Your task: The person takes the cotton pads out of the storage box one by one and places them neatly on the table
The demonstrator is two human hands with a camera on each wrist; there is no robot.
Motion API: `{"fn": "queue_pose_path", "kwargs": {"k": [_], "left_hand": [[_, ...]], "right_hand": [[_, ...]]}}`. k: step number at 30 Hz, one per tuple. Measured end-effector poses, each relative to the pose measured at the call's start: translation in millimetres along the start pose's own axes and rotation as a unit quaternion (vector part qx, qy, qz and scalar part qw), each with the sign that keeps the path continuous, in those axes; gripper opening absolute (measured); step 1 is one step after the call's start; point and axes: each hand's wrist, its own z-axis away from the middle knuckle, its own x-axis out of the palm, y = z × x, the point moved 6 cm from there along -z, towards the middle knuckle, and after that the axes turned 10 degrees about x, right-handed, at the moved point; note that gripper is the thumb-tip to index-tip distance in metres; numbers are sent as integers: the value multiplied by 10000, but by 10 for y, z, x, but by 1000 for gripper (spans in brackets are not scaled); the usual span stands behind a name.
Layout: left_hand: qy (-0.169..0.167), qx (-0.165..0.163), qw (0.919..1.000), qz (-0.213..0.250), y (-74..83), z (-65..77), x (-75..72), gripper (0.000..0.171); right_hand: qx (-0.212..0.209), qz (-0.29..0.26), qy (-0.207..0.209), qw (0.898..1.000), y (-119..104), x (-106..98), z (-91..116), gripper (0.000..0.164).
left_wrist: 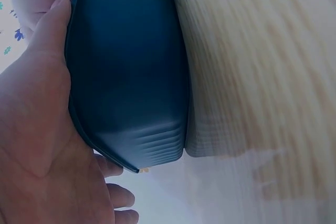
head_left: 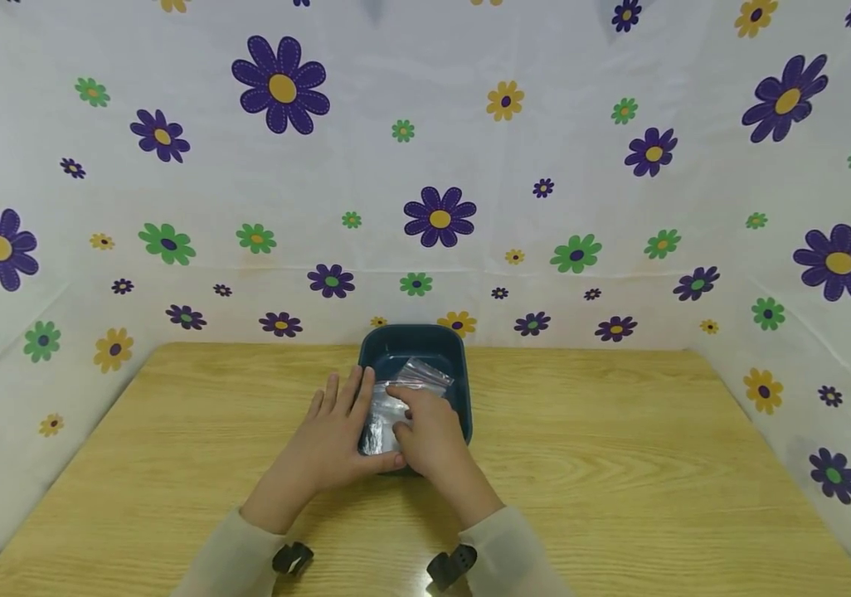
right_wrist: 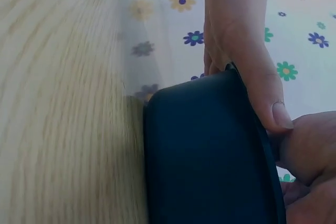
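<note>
A dark blue plastic bin stands on the table, with clear zip bags lying inside it. My left hand lies along the bin's left rim with its fingers straight and spread. Its thumb stretches over the near rim, as the left wrist view also shows. Above the bags is my right hand, its index finger extended onto the top edge of the nearer bag. The thumb is apart from that fingertip, and the other fingers are bent and partly hidden.
The wooden table extends to both sides of the bin. Behind it hangs a white cloth printed with purple, green and yellow flowers, which also closes off the left and right sides. A dark band sits at each sleeve.
</note>
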Motion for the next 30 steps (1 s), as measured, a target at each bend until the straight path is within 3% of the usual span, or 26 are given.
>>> {"fn": "queue_pose_path", "kwargs": {"k": [8, 13, 16, 25, 30], "left_hand": [[-1, 26, 10000, 51, 27, 2, -23, 126], [-21, 15, 10000, 47, 32, -4, -5, 126], [-48, -11, 10000, 31, 30, -3, -3, 126], [-117, -58, 9999, 27, 6, 16, 5, 128], [-134, -82, 9999, 71, -15, 25, 12, 129]], "right_hand": [[425, 304, -665, 9964, 60, 61, -65, 61], [524, 690, -581, 9946, 68, 32, -141, 64], [560, 641, -404, 9955, 74, -33, -164, 57], [304, -274, -78, 9991, 109, -144, -68, 34], [206, -538, -310, 9979, 108, -166, 5, 7]]}}
